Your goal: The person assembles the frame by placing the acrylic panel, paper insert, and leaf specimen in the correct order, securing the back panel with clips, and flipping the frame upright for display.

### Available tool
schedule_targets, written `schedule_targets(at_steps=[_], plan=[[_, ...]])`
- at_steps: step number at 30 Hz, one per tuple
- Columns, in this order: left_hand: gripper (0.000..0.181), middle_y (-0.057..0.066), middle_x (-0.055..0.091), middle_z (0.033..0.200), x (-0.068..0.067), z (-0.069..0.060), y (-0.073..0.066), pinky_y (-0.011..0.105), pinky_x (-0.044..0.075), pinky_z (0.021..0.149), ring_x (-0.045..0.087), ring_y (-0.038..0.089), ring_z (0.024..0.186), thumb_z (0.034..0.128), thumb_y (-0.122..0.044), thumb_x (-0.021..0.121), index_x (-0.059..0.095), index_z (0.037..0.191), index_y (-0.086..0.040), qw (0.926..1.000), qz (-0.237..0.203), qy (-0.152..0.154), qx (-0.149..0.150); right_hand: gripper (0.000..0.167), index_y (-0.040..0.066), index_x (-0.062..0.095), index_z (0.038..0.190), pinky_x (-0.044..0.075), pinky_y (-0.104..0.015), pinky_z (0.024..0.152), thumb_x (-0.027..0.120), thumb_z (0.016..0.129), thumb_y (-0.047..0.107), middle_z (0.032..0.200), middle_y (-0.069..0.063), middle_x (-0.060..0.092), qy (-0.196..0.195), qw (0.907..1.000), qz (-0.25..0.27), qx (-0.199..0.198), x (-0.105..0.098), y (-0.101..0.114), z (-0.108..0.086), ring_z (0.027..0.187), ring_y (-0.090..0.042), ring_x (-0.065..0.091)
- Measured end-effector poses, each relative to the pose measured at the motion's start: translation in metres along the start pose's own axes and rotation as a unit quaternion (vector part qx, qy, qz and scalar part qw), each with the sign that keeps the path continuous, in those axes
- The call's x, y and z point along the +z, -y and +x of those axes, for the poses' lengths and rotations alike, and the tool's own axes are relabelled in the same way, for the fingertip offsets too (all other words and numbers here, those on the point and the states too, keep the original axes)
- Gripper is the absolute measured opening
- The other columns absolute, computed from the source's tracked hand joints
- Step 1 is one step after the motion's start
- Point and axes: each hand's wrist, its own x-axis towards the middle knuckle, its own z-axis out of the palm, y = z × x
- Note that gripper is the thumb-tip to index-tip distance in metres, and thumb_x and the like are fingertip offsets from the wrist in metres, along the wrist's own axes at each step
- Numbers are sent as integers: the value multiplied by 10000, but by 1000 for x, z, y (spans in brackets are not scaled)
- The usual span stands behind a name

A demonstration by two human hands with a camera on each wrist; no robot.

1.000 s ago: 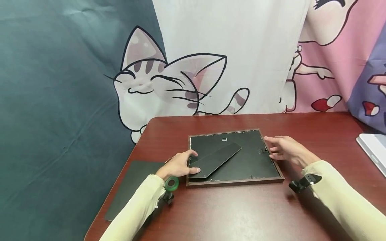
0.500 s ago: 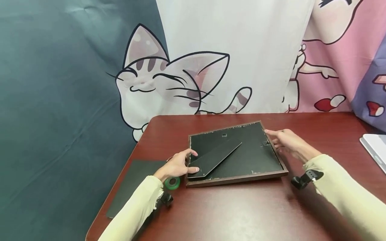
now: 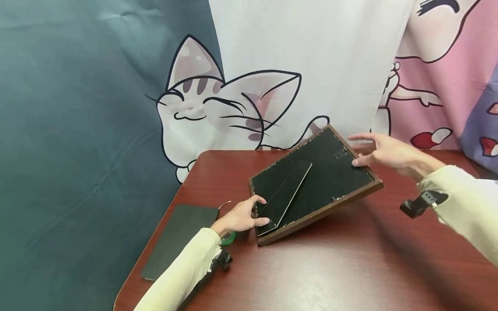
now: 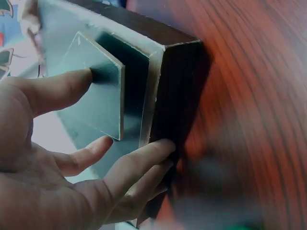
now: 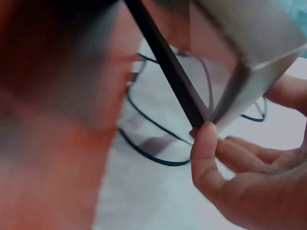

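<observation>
A picture frame (image 3: 319, 177) with a brown rim and black backing is tilted up in the head view. Its back faces me, and its lower left corner is down at the table. A black easel leg (image 3: 288, 194) lies diagonally across the backing. My left hand (image 3: 240, 216) holds the left edge; in the left wrist view the thumb touches the leg and several fingers (image 4: 144, 165) lie against the outer side. My right hand (image 3: 393, 153) grips the raised right edge. In the right wrist view its fingers (image 5: 204, 148) meet the frame's corner.
A dark flat sheet (image 3: 179, 242) lies on the red-brown table (image 3: 319, 268) at the left. A green ring-shaped thing (image 3: 228, 239) is partly hidden by the left wrist. Behind the table hangs a cat-print cloth (image 3: 210, 116). A white object (image 3: 488, 183) shows at the right.
The frame's right side has risen from the table, with my right hand moving up along with it. My left hand stays at the left edge, and the frame now leans steeply.
</observation>
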Motion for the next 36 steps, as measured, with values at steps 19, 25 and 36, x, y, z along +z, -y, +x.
schedule_targets(at_steps=[19,25,36], plan=[[638,158,622,1305,32,60,-38,379,493,1019,615,277,1244,902,-296,744,442,1448,-161,9987,-331,317,219,695,119,331,1564,289,-621,1161,601,927,54,1598,-236,353,-711,9919,-834,-638,-9,118,-9,1486,-407,338],[644,137,647,1333,30,70,-43,380,478,1054,609,266,1263,937,-315,697,439,1501,-140,9984,272,195,457,624,88,465,1483,418,-485,1047,554,871,-2,1486,-226,498,-1212,9853,-867,-839,18,142,-8,1357,-350,482],[605,115,683,1283,24,64,-35,301,560,912,692,225,1149,934,-295,695,487,1479,-136,9882,-1296,-517,634,479,137,653,1278,393,-450,946,519,833,23,1460,-129,481,-1813,9659,-1473,-1119,56,173,-9,1133,-304,474]])
